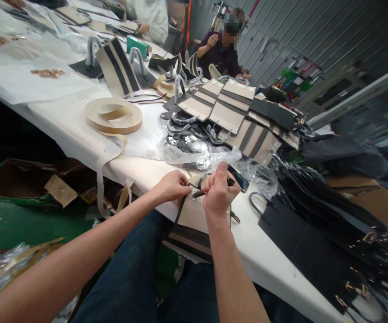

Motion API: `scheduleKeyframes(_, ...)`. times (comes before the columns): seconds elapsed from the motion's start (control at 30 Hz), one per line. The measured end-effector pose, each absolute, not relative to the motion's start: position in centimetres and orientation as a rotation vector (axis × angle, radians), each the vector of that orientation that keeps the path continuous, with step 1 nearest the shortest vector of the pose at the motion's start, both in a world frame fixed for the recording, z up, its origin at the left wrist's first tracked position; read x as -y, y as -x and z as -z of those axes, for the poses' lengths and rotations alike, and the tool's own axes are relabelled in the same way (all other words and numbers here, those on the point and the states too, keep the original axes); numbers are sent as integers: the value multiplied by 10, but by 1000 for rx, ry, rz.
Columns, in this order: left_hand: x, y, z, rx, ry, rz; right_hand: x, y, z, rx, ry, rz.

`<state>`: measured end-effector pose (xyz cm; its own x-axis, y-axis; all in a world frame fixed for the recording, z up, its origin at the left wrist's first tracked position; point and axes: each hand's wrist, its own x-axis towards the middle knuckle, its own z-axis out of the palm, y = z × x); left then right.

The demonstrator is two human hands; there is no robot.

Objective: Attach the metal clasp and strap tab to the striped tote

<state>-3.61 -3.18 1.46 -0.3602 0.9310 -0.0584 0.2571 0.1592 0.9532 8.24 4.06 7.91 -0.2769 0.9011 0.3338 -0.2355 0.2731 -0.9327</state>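
A beige and black bag panel [194,214] lies over the table's front edge, in front of my lap. At its top edge my left hand [174,185] is closed in a pinch, its fingertips touching the panel's edge or a small fitting there. My right hand [219,188] is wrapped round a slim dark tool [198,194], thumb up, and the tool's end points at the left fingertips. Most of the tool is hidden in the fist, so its kind does not show. A dark phone [239,179] lies just behind the right hand.
A roll of beige tape [113,115] sits on the white table [62,105], its end hanging over the edge. Beyond my hands are stacked bag panels [227,107] and plastic-wrapped parts [187,146]. Black bags [301,242] lie right. A co-worker [222,54] sits across.
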Motion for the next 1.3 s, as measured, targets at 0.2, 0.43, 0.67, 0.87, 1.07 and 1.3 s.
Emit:
scheduleKeyframes(0.2, 33, 30, -16, -1888, -1203, -1230, -38, -85, -77, 1378, 675, -1271)
scheduleKeyframes(0.43, 31, 26, -19, -1822, -1125, -1226, -43, -91, -80, 1352, 619, -1342)
scheduleKeyframes(0.67, 32, 27, -9, -1744, -1113, -1320, -36, -85, -78, 1355, 583, -1339)
scheduleKeyframes(0.87, 33, 28, -8, -1789, -1132, -1337, -48, -86, -84, 1324, 651, -1472)
scheduleKeyframes(1.07, 33, 26, -6, -1852, -1149, -1358, -63, -103, -89, 1183, 691, -1699)
scheduleKeyframes(1.3, 36, 24, -11, -1899, -1149, -1355, -69, -87, -83, 1155, 778, -1776)
